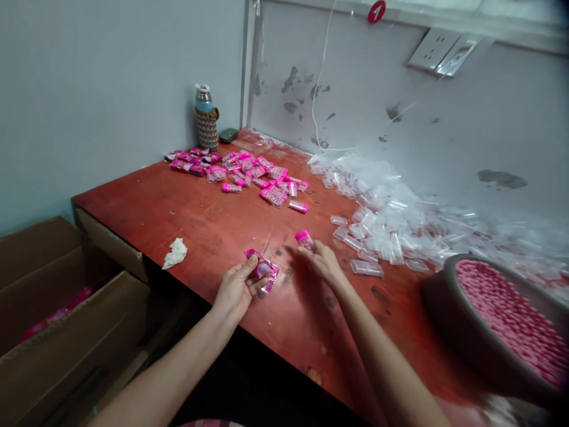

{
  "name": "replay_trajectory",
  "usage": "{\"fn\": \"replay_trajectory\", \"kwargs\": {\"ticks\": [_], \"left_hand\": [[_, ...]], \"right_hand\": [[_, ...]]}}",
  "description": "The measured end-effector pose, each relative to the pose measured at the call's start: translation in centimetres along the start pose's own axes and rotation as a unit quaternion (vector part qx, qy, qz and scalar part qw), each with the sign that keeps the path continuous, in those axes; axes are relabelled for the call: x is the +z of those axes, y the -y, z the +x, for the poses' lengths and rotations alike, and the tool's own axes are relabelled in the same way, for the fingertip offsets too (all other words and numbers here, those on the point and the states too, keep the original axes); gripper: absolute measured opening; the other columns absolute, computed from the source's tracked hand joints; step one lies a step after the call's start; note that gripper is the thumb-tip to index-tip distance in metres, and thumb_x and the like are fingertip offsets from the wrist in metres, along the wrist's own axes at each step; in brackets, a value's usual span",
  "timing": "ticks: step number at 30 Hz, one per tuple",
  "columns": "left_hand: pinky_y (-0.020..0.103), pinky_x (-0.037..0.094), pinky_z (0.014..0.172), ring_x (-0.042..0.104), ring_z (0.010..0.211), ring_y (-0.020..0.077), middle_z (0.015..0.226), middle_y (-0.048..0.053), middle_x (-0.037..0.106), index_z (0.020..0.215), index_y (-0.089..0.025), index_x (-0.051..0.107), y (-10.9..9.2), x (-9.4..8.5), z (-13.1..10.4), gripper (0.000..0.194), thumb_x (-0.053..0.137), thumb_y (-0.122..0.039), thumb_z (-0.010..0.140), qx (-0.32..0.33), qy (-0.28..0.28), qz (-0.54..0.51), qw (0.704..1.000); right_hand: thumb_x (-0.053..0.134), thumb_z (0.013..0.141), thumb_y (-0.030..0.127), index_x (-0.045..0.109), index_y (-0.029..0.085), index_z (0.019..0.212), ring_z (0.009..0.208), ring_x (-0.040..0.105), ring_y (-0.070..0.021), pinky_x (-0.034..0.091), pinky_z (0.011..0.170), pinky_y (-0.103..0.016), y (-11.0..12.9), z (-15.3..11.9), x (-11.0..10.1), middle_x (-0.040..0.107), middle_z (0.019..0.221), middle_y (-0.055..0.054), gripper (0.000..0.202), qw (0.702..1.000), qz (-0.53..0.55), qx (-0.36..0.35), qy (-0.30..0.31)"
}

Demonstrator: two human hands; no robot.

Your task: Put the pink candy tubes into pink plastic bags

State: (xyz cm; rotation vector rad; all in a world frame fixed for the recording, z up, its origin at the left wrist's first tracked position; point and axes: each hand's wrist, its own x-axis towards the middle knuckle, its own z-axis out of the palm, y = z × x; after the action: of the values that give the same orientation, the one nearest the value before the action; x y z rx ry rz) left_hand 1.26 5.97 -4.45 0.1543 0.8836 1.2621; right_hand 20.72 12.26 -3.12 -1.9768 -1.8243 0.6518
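Pink-capped clear tube, left of the basin: our right hand grasps it, long axis slanted, cap aimed away from basin. Our left hand pinches a magenta sachet, farther left.

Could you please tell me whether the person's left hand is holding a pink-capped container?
No, the left hand holds a shiny pink packet, while a pink-capped container is in the right hand.
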Motion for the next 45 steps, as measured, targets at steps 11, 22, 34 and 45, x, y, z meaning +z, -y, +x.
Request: {"fn": "replay_trajectory", "kwargs": {"ticks": [11, 22, 34, 45], "left_hand": [[0.024, 0.053, 0.057, 0.063, 0.06, 0.0136, 0.067, 0.005, 0.065, 0.075, -0.011, 0.057, 2.8, 2.1, -2.5, 0.01, 0.063, -0.018, 0.071, 0.006, 0.046, -0.031, 0.998], [0.02, 0.047, 0.053, 0.057, 0.053, 0.0096, 0.063, 0.001, 0.062, 0.073, -0.012, 0.058, 3.1, 3.1, -4.0, 0.02, 0.069, -0.026, 0.064, 0.022, 0.14, 0.079, 0.987], [0.018, 0.038, 0.04, 0.049, 0.04, 0.0076, 0.05, -0.001, 0.056, 0.063, -0.011, 0.059, 3.4, 3.5, -4.0, 0.02, 0.068, -0.029, 0.063, -0.006, 0.179, 0.162, 0.97], [0.023, 0.045, 0.058, 0.057, 0.053, 0.0118, 0.059, 0.004, 0.063, 0.063, -0.01, 0.066, 2.1, 3.2, -3.2, 0.016, 0.067, -0.026, 0.063, 0.018, 0.25, 0.291, 0.923]], "right_hand": [[0.043, 0.082, 0.045, 0.044, 0.02, 0.077, 0.033, 0.04, -0.0062, 0.029, 0.031, -0.016, 3.2, -15.2, 4.3, 0.049, 0.05, 0.006, 0.026, 0.89, 0.452, 0.039, 0.043], [0.043, 0.082, 0.045, 0.045, 0.019, 0.08, 0.033, 0.04, -0.0055, 0.028, 0.031, -0.015, 2.6, -15.3, 4.6, 0.049, 0.051, 0.006, 0.026, 0.871, 0.489, 0.018, 0.047], [0.046, 0.081, 0.043, 0.047, 0.019, 0.083, 0.035, 0.04, -0.0058, 0.03, 0.032, -0.016, 2.5, -15.1, 4.9, 0.047, 0.051, 0.006, 0.024, 0.88, 0.474, 0.026, -0.014], [0.048, 0.079, 0.042, 0.045, 0.02, 0.079, 0.034, 0.038, -0.0052, 0.029, 0.032, -0.016, 2.2, -14.8, 4.5, 0.046, 0.05, 0.007, 0.023, 0.857, 0.515, -0.002, 0.007]]}}
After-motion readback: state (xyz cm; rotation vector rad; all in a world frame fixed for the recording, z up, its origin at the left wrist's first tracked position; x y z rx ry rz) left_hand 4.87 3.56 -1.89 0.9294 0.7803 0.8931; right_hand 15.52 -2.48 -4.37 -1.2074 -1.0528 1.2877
